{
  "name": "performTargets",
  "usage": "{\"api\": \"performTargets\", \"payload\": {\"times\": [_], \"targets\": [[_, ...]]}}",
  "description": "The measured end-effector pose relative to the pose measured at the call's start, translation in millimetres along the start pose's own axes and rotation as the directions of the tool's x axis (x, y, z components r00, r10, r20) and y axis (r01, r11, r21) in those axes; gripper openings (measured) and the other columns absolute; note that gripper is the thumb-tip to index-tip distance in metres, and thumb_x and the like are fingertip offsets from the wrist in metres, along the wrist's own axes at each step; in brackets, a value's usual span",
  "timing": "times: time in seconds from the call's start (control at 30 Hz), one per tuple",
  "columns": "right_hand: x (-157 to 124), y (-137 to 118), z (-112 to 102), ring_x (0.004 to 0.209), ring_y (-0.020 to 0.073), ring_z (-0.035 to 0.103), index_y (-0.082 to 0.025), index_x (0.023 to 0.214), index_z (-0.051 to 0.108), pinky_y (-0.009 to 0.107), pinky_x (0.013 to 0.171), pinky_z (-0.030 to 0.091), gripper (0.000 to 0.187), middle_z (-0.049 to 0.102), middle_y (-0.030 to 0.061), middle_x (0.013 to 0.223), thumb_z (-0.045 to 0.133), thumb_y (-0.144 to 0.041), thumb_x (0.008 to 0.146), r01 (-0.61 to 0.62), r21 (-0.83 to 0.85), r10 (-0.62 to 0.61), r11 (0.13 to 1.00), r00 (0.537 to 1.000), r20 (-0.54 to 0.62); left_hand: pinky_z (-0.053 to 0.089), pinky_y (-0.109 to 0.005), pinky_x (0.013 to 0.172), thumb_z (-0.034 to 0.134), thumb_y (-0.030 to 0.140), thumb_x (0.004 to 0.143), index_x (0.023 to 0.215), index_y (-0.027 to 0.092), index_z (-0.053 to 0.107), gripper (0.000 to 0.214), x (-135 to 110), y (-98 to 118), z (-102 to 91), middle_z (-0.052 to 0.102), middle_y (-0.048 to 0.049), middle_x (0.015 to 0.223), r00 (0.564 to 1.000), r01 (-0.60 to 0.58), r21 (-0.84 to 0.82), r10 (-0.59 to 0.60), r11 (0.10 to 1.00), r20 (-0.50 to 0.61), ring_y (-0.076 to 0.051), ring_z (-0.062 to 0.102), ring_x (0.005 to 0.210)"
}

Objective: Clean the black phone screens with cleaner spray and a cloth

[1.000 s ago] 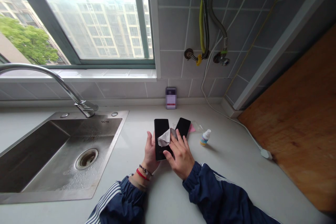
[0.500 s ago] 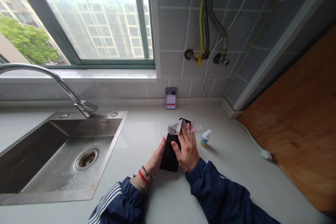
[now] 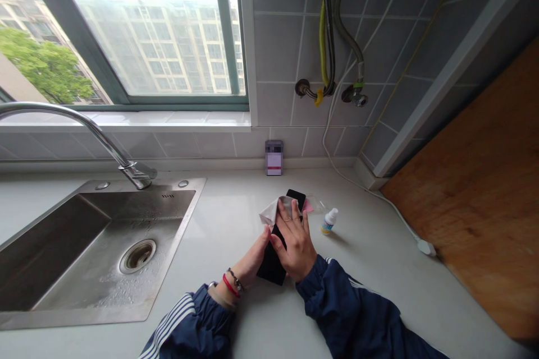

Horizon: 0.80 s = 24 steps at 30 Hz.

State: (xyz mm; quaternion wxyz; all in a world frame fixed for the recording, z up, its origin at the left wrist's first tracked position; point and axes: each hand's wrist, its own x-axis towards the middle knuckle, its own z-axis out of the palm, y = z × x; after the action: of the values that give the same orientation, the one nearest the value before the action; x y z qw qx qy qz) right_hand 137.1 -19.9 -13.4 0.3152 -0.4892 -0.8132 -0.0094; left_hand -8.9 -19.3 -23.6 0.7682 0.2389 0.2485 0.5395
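Note:
My left hand (image 3: 254, 258) grips the left edge of a black phone (image 3: 272, 269) that lies tilted on the white counter (image 3: 379, 269). My right hand (image 3: 295, 238) lies on top of that phone, its fingers pressing a small grey cloth (image 3: 272, 210) against the upper part. A second black phone (image 3: 297, 197) lies just beyond, mostly hidden by the cloth and my fingers. Both sleeves are navy with white stripes.
A small white bottle with an orange label (image 3: 329, 220) and a clear pink packet (image 3: 314, 204) lie right of the phones. A steel sink (image 3: 96, 247) with a tap (image 3: 135, 171) fills the left. A small box (image 3: 274, 157) leans on the tiles; a white cable (image 3: 391, 202) runs along the right.
The held phone has swung from upright to slanted and moved nearer me, overlapping the second phone. My right hand slid the cloth up the screen, then slightly left.

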Motion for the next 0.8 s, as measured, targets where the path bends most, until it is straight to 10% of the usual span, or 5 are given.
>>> {"api": "performTargets", "payload": {"times": [0.1, 0.27, 0.8], "targets": [[-2.6, -6.5, 0.7, 0.158, 0.0366, 0.002, -0.02, 0.162, 0.029, 0.069, 0.123, 0.011, 0.062, 0.023, 0.0059, 0.168, 0.042, -0.04, 0.105, 0.054, 0.015, -0.054, 0.998, 0.997, 0.061, 0.013, -0.046, 0.129, 0.056, 0.053, 0.097, 0.136, 0.026, 0.066, 0.049, 4.4, 3.0, 2.0, 0.051, -0.0055, 0.154, 0.996, 0.063, 0.111, -0.057, 0.992, -0.062, -0.028, 0.019, 0.155], [-4.4, -14.0, -0.7, 0.158, 0.0376, 0.001, -0.02, 0.16, 0.033, 0.075, 0.12, 0.014, 0.06, 0.026, 0.0038, 0.167, 0.044, -0.042, 0.105, 0.142, 0.064, -0.152, 0.988, 0.969, 0.193, 0.024, -0.054, 0.126, 0.046, 0.074, 0.092, 0.144, 0.013, 0.058, 0.08, 6.0, 17.1, 5.7, 0.06, -0.0184, 0.144, 0.991, 0.133, -0.085, -0.134, 0.988, -0.014, -0.038, 0.042, 0.145], [-3.6, -26.8, -11.2, 0.157, 0.038, 0.007, -0.021, 0.149, 0.052, 0.078, 0.117, 0.014, 0.053, 0.042, 0.0058, 0.159, 0.055, -0.041, 0.1, 0.203, 0.172, -0.246, 0.964, 0.925, 0.29, 0.045, -0.059, 0.108, 0.04, 0.072, 0.095, 0.155, 0.016, 0.043, 0.082, 6.8, 42.5, -1.0, 0.054, -0.0203, 0.15, 0.995, -0.095, -0.188, 0.098, 0.977, 0.005, -0.039, 0.063, 0.124]]}}
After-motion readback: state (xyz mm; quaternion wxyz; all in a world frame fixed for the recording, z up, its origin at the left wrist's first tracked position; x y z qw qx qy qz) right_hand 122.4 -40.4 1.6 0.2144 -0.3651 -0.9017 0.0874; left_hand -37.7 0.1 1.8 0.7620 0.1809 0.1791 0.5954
